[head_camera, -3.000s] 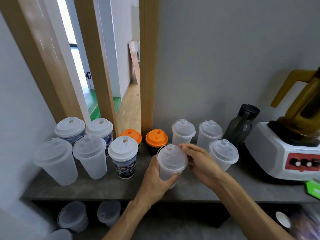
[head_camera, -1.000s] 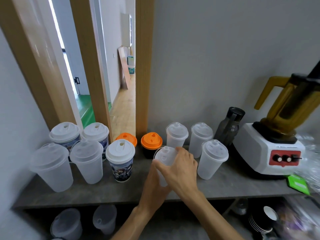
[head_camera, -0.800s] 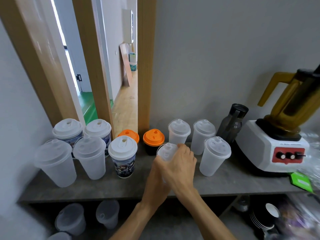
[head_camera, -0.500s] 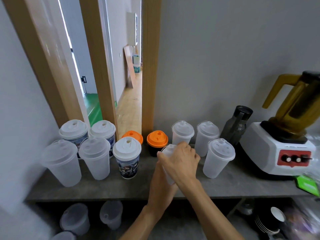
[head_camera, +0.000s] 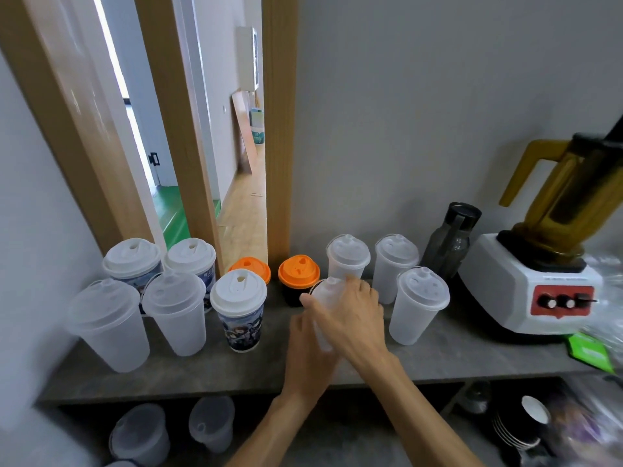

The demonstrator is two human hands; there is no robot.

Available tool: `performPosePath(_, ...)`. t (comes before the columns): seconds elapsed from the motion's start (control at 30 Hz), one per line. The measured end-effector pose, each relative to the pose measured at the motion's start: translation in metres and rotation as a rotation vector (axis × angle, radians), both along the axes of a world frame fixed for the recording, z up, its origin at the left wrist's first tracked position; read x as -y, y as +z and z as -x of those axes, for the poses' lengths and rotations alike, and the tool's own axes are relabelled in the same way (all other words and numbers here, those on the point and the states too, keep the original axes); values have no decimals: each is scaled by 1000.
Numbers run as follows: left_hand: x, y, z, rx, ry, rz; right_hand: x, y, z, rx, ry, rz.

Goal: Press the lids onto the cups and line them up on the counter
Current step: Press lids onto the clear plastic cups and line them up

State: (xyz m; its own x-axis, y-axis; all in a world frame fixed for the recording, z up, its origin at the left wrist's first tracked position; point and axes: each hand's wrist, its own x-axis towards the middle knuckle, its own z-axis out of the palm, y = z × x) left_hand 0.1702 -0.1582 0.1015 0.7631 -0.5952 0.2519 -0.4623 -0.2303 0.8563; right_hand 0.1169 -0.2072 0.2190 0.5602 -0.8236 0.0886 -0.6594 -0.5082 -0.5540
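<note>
A clear plastic cup point(head_camera: 323, 326) with a clear lid point(head_camera: 325, 288) stands near the middle of the grey counter point(head_camera: 445, 358). My left hand point(head_camera: 308, 360) wraps around the cup's side from the left. My right hand point(head_camera: 350, 315) lies flat on top of the lid and covers most of it. Lidded cups stand all around it: three frosted ones point(head_camera: 416, 305) to the right and behind, two black cups with orange lids point(head_camera: 298, 274) just behind, and a printed cup with a white lid point(head_camera: 239, 313) to the left.
Further left stand two large frosted cups point(head_camera: 108, 326) and two printed cups point(head_camera: 133, 261). A dark bottle point(head_camera: 451, 241) and a white blender point(head_camera: 536, 284) fill the right end. A green packet point(head_camera: 590, 352) lies at the right edge. More cups point(head_camera: 141, 433) sit on the shelf below.
Three seconds ago my right fingers were at the lid's rim with the cup raised; now the palm lies on top of the lid and the cup is lower, on the counter.
</note>
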Motion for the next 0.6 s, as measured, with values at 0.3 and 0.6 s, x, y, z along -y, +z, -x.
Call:
performPosePath(0.3, 35, 14, -5, -237, -233, 15, 40, 0, 79, 225, -39, -46)
performPosePath(0.6, -4, 0, 4, -103, -150, -108, 21, -37, 98, 190, 89, -89)
